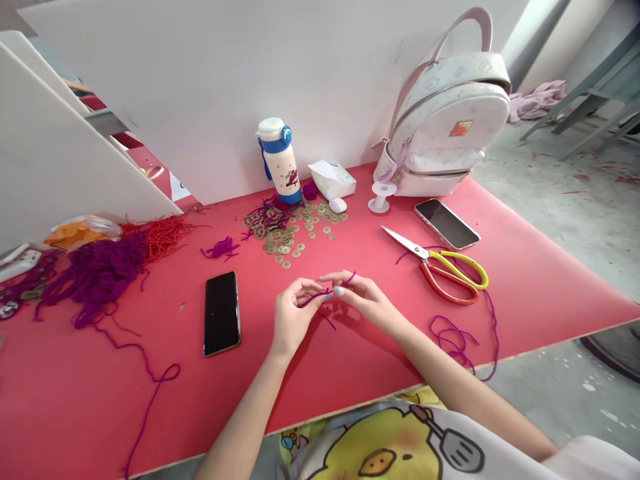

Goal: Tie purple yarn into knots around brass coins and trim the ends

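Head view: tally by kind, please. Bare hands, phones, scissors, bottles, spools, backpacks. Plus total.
Hands: 2
Phones: 2
Scissors: 1 pair
Bottle: 1
White spool: 1
Backpack: 1
Total: 8

We record a red table (65, 393). At left we note a heap of purple yarn (105, 273) touching red yarn (163, 239), one strand trailing toward the near edge; a phone (221, 313) lies to its right. Toward the back: a bottle (281, 163) standing behind scattered coins (283, 240), a spool (381, 199), an upright backpack (453, 127). At right we log a second phone (447, 224) near scissors (423, 253), and a purple cord (495, 327) looping past the near edge.
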A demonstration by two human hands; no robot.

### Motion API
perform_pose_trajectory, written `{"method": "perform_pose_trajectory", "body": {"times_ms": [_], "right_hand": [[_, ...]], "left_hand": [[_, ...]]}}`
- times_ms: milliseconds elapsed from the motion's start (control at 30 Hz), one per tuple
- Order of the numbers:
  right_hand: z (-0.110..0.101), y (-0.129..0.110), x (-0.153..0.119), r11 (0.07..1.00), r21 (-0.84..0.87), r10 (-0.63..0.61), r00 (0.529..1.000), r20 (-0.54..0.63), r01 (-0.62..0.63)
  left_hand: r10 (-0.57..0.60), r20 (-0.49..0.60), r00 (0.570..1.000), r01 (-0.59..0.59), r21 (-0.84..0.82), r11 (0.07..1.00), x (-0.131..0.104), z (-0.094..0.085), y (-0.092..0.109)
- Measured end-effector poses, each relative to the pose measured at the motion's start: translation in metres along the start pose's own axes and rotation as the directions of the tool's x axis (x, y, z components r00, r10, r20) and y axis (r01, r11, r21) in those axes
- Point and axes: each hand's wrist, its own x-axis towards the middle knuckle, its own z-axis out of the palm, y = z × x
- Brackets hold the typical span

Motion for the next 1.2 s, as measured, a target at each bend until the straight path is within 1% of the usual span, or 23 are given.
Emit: {"method": "perform_pose_trajectory", "body": {"times_ms": [67, 167, 300, 433, 500, 567, 633, 700, 833, 933, 1000, 1033, 1100, 1133, 1200], "right_hand": [[-0.0018, -0.0048, 0.0006, 0.997, 0.079, 0.003, 1.0, -0.031, -0.001], [-0.0025, -0.0083, 0.0013, 0.985, 0.171, 0.038, 0.998, -0.054, -0.028], [-0.0021, -0.0066, 0.0012, 0.967, 0.252, 0.06, 0.996, -0.073, -0.04], [-0.0029, -0.005, 0.0017, 0.939, 0.34, 0.095, 0.987, -0.127, -0.047], [-0.0036, -0.0059, 0.0023, 0.919, 0.394, 0.082, 0.98, -0.183, -0.004], [-0.0045, -0.0075, 0.0025, 0.907, 0.414, 0.029, 0.968, -0.249, 0.079], [-0.0051, -0.0086, 0.002, 0.913, 0.376, -0.047, 0.957, -0.285, 0.157], [-0.0056, -0.0085, 0.0009, 0.932, 0.312, -0.093, 0.956, -0.28, 0.182], [-0.0065, -0.0056, -0.0004, 0.974, 0.193, -0.067, 0.961, -0.267, 0.121], [-0.0075, -0.0043, 0.0, 0.988, 0.136, -0.027, 0.953, -0.301, 0.071], [-0.008, -0.0047, 0.0002, 0.996, 0.064, -0.035, 0.939, -0.343, 0.06], [-0.008, -0.0051, 0.0001, 0.998, 0.001, -0.065, 0.928, -0.368, 0.07], [-0.0071, -0.0053, -0.0005, 0.978, -0.172, -0.176, 0.903, -0.393, 0.116], [-0.006, -0.0048, -0.0009, 0.953, -0.266, -0.239, 0.894, -0.378, 0.143], [-0.0028, -0.0023, -0.0017, 0.888, -0.423, -0.316, 0.906, -0.282, 0.178]], "left_hand": [[0.0, 0.003, 1.0, 0.0, -0.003, 1.0, -0.0002, 0.0008, -0.0001], [0.031, 0.01, 0.999, -0.031, 0.021, 0.999, -0.0005, 0.0016, -0.0003], [0.06, 0.001, 0.998, -0.06, 0.046, 0.997, -0.0003, 0.0017, -0.0006], [0.08, 0.004, 0.997, -0.08, 0.045, 0.996, -0.0001, 0.001, -0.0024], [0.083, 0.014, 0.996, -0.083, 0.036, 0.996, 0.0002, 0.001, -0.0035], [0.077, 0.025, 0.997, -0.078, 0.019, 0.997, 0.0008, 0.0018, -0.0043], [0.063, 0.032, 0.998, -0.063, 0.008, 0.998, 0.0015, 0.0031, -0.0044], [0.045, 0.035, 0.998, -0.045, 0.007, 0.999, 0.002, 0.0042, -0.0037], [0.031, 0.064, 0.997, -0.033, 0.035, 0.999, 0.0019, 0.0036, -0.0008], [0.069, 0.078, 0.995, -0.073, 0.059, 0.996, 0.0022, 0.0016, -0.0003], [0.107, 0.054, 0.993, -0.111, 0.057, 0.992, 0.0031, 0.0002, -0.0015], [0.117, 0.036, 0.992, -0.119, 0.055, 0.991, 0.0036, -0.0004, -0.0024], [0.106, 0.001, 0.994, -0.106, 0.043, 0.993, 0.0046, -0.0011, -0.0037], [0.091, -0.011, 0.996, -0.091, 0.031, 0.995, 0.0048, -0.0012, -0.0039], [0.067, -0.021, 0.998, -0.067, 0.001, 0.998, 0.0047, -0.0009, -0.0033]]}}
